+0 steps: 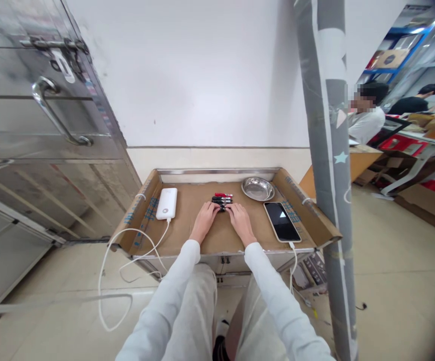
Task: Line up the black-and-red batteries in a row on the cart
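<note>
My left hand (204,219) and my right hand (240,220) meet near the middle of the cardboard-lined tabletop (187,235). Their fingertips are pinched at the two ends of a short black pen (222,208), which is partly hidden by the fingers. Just beyond it, several black pens (222,200) lie side by side, with a red pen (223,195) at the far edge of the row. All of them lie crosswise, about parallel. Whether they are pens or markers is too small to tell for certain.
A white power bank (167,203) with a looping white cable (104,281) lies at left. To the right are a round metal dish (257,189) and a phone (282,221) plugged into a cable. A wrapped grey pole (330,150) stands beside the table; two people sit beyond it.
</note>
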Tool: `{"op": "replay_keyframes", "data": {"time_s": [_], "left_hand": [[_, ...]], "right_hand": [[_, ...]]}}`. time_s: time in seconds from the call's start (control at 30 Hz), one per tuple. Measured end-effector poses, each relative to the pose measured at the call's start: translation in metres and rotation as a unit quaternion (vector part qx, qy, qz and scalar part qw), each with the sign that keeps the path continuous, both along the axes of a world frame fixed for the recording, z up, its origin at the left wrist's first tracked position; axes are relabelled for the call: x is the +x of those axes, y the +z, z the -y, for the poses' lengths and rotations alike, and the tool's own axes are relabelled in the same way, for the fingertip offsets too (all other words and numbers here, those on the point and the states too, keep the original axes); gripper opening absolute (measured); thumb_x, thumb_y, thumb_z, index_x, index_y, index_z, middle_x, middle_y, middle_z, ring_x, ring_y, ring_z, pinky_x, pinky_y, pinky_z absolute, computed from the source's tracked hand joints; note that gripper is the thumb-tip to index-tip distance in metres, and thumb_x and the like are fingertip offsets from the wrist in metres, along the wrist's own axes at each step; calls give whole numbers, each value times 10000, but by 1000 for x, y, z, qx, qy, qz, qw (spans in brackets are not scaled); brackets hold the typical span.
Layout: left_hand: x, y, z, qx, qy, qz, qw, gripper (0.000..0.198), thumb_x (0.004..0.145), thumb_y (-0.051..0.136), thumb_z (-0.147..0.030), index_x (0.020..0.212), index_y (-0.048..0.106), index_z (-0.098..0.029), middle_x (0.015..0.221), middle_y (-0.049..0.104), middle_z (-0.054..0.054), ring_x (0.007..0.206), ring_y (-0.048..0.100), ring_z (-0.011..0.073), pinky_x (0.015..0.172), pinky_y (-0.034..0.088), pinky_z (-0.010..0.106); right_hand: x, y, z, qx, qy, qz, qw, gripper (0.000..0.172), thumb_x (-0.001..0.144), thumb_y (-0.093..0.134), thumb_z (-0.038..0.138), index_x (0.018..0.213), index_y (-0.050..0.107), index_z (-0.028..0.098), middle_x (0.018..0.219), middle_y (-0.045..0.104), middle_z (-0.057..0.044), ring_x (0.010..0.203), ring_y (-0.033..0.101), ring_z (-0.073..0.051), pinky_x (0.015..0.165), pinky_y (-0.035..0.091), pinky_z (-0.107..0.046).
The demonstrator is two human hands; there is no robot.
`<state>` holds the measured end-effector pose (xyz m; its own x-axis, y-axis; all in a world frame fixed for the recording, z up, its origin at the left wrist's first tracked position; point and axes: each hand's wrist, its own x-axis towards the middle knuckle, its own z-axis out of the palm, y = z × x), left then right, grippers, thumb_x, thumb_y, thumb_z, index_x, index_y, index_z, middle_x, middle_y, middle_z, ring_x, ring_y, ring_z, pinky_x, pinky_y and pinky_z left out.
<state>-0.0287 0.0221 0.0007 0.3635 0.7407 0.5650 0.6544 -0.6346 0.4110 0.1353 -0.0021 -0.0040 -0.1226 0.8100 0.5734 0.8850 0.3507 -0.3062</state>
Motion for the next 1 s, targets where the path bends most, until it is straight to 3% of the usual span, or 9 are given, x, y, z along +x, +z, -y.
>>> {"op": "replay_keyframes", "data": {"time_s": [0.47, 0.63, 0.77, 0.9, 1.0], "left_hand": [[-1, -2, 1, -20, -50, 26, 998, 162, 929, 422, -240, 1030, 545, -208, 980, 616, 35, 935, 582, 151, 868, 469, 302], [0, 0, -2, -28, -42, -29, 998, 227, 886, 515, -270, 1104, 537, -210, 1065, 619, 61, 992, 566, 192, 874, 446, 356], [1, 2, -2, -41, -42, -75, 995, 224, 861, 556, -329, 1058, 585, -227, 1031, 624, 55, 989, 541, 216, 847, 422, 369], [2, 0, -4, -30, -71, -81, 994, 171, 889, 507, -334, 983, 610, -234, 979, 623, 35, 942, 547, 202, 830, 423, 349], [1, -2, -4, -4, -32, -54, 998, 197, 914, 457, -316, 1014, 593, -214, 986, 604, 51, 924, 555, 193, 826, 436, 342]], "right_hand": [[-4, 6, 6, -27, 84, -55, 995, 239, 938, 382, 224, 1043, 596, 210, 991, 623, -57, 944, 579, -176, 857, 461, -299], [-1, 2, 3, -6, 4, -50, 999, 265, 942, 375, 236, 1048, 616, 212, 969, 619, -67, 916, 578, -180, 845, 454, -295], [3, 0, 2, 11, -66, -60, 996, 297, 955, 351, 273, 1051, 621, 195, 970, 633, -83, 905, 560, -197, 838, 431, -309], [4, 1, 2, 7, -113, -43, 993, 326, 959, 337, 290, 1012, 643, 190, 924, 660, -86, 845, 550, -206, 809, 409, -316], [4, 0, 1, 5, -121, -31, 992, 335, 959, 336, 290, 997, 653, 189, 895, 670, -90, 809, 557, -205, 796, 402, -322]]}}
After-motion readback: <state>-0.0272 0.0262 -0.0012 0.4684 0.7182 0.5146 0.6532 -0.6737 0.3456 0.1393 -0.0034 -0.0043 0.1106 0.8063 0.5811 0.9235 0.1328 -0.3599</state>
